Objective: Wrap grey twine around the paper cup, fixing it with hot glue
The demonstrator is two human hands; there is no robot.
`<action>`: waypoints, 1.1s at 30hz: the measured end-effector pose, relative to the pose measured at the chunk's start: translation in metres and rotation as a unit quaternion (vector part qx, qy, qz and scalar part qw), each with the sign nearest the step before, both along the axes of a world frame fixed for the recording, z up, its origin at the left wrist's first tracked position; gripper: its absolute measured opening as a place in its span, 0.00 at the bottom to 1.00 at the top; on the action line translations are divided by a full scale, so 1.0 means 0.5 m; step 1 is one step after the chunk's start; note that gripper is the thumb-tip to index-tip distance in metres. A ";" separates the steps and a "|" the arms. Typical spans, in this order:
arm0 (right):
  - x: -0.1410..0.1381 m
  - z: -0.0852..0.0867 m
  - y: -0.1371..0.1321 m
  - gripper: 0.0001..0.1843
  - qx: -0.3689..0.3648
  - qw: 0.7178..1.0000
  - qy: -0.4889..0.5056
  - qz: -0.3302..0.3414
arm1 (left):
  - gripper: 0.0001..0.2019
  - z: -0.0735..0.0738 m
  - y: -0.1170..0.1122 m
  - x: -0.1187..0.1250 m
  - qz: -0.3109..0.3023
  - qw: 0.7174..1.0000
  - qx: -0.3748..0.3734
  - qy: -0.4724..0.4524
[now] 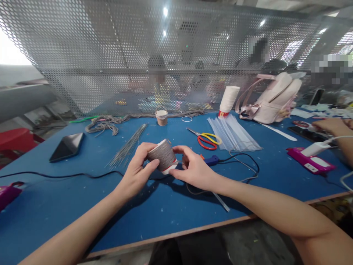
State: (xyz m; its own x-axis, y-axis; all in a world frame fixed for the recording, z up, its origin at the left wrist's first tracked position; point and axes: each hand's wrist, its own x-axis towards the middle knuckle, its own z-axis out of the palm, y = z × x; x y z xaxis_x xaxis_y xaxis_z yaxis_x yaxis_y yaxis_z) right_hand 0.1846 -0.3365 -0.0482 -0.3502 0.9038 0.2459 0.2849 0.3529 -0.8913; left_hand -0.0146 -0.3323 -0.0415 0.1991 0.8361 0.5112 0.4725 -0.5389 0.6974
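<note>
Grey cord-wrapped cup (162, 155), frame centre: pinched between left hand (139, 165) and right hand (197, 168), its sides partly covered. Blue-handled tool (211, 160) partly hidden behind right hand. Small bucket (161, 118), above centre: contents indiscernible.

Cord-wound cup (163, 156): left side partly covered by the left hand (141, 163), whose other fingers pass behind it.
Right hand (196, 168): lower fingers partly hidden.
Blue-handled tool (212, 160): left part concealed behind the right hand; kind indeterminate.
Clear stick (222, 202): far end hidden beneath the right forearm (264, 198).
Purple object (9, 195), near left: cut by the left edge.
Red stool (17, 141): likewise cut.
Co-worker's arm (344, 138): cut by the right edge.
Figures behind the perforated screen (121, 59): blurred.
</note>
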 end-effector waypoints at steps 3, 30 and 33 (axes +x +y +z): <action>0.001 -0.010 0.003 0.29 0.080 0.994 -0.052 -0.056 | 0.15 -0.001 -0.006 0.008 0.042 0.995 0.079 0.052; 0.006 0.003 -0.062 0.15 0.280 0.931 -0.226 0.062 | 0.22 -0.002 0.013 0.004 0.150 0.986 0.063 0.045; 0.004 -0.003 -0.106 0.11 0.466 0.814 -0.266 0.224 | 0.23 0.003 0.024 -0.005 0.158 0.985 0.057 0.047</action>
